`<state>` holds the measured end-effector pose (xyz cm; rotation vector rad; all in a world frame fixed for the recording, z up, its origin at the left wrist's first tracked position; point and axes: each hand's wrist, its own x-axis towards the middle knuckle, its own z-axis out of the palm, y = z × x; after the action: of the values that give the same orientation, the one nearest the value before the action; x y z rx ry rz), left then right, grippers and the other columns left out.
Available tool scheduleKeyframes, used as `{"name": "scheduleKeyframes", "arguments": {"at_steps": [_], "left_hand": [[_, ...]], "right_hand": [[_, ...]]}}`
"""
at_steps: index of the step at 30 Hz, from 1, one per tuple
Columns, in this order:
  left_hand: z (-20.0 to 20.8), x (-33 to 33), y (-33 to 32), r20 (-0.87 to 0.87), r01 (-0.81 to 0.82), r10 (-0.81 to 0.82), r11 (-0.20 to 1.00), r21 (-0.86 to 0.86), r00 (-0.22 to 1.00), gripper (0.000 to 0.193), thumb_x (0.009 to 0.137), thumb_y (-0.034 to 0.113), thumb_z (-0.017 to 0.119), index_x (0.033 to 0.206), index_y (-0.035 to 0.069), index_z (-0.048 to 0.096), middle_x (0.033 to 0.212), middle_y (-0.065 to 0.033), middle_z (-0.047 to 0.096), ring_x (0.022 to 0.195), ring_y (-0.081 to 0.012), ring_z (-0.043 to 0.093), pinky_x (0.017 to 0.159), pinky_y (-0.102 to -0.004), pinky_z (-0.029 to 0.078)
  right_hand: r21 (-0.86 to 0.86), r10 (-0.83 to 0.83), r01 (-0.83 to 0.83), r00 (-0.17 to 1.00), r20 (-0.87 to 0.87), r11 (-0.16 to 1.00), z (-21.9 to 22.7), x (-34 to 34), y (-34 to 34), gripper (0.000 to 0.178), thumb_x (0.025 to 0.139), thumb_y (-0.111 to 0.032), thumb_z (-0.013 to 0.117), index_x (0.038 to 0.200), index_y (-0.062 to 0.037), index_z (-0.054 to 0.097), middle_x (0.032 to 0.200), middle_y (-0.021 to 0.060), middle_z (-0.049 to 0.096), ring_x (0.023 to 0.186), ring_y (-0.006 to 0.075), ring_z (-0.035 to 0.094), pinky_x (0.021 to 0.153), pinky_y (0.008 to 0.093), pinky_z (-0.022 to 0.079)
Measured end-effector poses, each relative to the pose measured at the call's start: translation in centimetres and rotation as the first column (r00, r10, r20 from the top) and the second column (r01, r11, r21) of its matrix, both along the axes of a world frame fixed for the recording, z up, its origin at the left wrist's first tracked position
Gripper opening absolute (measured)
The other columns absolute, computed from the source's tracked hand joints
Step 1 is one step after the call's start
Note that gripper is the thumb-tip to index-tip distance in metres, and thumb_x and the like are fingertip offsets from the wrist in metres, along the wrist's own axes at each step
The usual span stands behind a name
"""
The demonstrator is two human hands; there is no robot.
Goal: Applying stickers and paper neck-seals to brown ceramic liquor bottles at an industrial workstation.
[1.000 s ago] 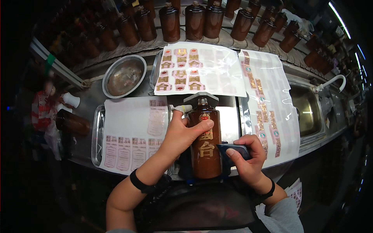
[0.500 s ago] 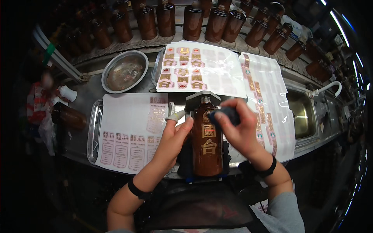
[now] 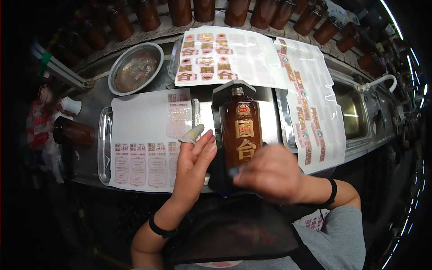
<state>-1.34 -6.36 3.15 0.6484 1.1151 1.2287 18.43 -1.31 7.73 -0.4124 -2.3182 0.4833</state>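
A brown glass bottle (image 3: 242, 121) with gold characters and a small red emblem lies in a dark holder (image 3: 217, 173), its neck pointing away from me. My right hand (image 3: 272, 175), smeared by motion, is closed over the bottle's lower end. Between its fingers shows the edge of a small dark pad (image 3: 234, 171), mostly hidden; its exact kind is unclear. Left of the bottle, my left hand (image 3: 192, 164) is raised with fingers stretched, apart from the glass and holding nothing. A whitish finger cot (image 3: 192, 133) covers one of its fingertips.
Label sheets lie on trays: a white one (image 3: 139, 121) at left, a gold-character one (image 3: 252, 58) behind, a strip-label one (image 3: 315, 90) at right. A metal bowl (image 3: 136, 69) holds liquid. Another bottle (image 3: 74, 130) lies far left. Several bottles line the back; a sink (image 3: 351, 112) is at right.
My right hand has moved down from the bottle's upper part to its lower end with the dark pad. A red emblem now shows near the neck. My left hand has drawn slightly away.
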Motion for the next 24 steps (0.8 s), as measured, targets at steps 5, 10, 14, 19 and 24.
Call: {"name": "scheduleKeyframes", "arguments": {"at_steps": [5, 10, 14, 19, 24], "left_hand": [[-1.1, 1.5, -0.1, 0.008, 0.09, -0.092, 0.989, 0.115, 0.996, 0.07, 0.097, 0.015, 0.065, 0.151, -0.003, 0.024, 0.155, -0.0225, 0.031, 0.148, -0.0309, 0.026, 0.119, -0.0381, 0.024], [-1.6, 2.8, -0.2, -0.108, 0.081, -0.063, 0.982, 0.172, 0.992, 0.077, 0.091, 0.015, 0.074, 0.149, -0.005, 0.027, 0.15, -0.0206, 0.037, 0.144, -0.0275, 0.033, 0.118, -0.0375, 0.026], [-1.5, 3.2, -0.2, -0.183, 0.061, -0.034, 0.987, 0.145, 0.982, 0.077, 0.089, 0.01, 0.075, 0.148, -0.007, 0.028, 0.143, -0.0233, 0.046, 0.136, -0.0263, 0.045, 0.113, -0.0347, 0.035], [-1.3, 4.0, -0.2, -0.165, 0.039, -0.017, 0.991, 0.13, 0.986, 0.081, 0.087, 0.01, 0.076, 0.149, -0.006, 0.026, 0.145, -0.0251, 0.043, 0.136, -0.026, 0.045, 0.113, -0.0357, 0.035], [-0.8, 5.0, -0.3, -0.236, 0.019, 0.005, 0.995, 0.099, 0.972, 0.074, 0.083, 0.008, 0.078, 0.139, -0.005, 0.033, 0.141, -0.0238, 0.048, 0.127, -0.024, 0.051, 0.11, -0.0371, 0.038]], "right_hand": [[-0.073, -0.098, 0.098, 0.995, 0.005, 0.992, -0.8, 2.7, -1.5, 0.024, 0.07, -0.005, 0.075, 0.094, -0.008, 0.072, 0.087, 0.0062, 0.069, 0.073, 0.0233, 0.065, 0.064, 0.0356, 0.049], [-0.798, -0.71, 0.49, 0.695, 0.115, 0.351, -2.8, 2.6, -2.1, 0.023, 0.083, -0.008, 0.077, 0.099, 0.0005, 0.062, 0.086, 0.0054, 0.067, 0.078, 0.0084, 0.063, 0.067, 0.0241, 0.05], [-0.879, -0.688, 0.224, 0.711, -0.149, 0.422, -3.2, 3.3, -3.1, 0.022, 0.086, -0.004, 0.076, 0.102, -0.0005, 0.062, 0.091, 0.004, 0.066, 0.082, 0.0094, 0.063, 0.071, 0.0243, 0.051], [-0.795, -0.768, 0.455, 0.64, -0.022, 0.402, -6.3, 4.8, -0.6, 0.023, 0.085, -0.013, 0.077, 0.099, -0.0013, 0.063, 0.083, 0.0062, 0.065, 0.075, 0.0112, 0.061, 0.067, 0.0243, 0.049], [-0.673, -0.625, 0.445, 0.78, -0.033, 0.59, -5.2, 4.8, -2.3, 0.02, 0.087, -0.013, 0.075, 0.1, -0.003, 0.063, 0.083, 0.0068, 0.064, 0.071, 0.0113, 0.06, 0.065, 0.0255, 0.049]]}}
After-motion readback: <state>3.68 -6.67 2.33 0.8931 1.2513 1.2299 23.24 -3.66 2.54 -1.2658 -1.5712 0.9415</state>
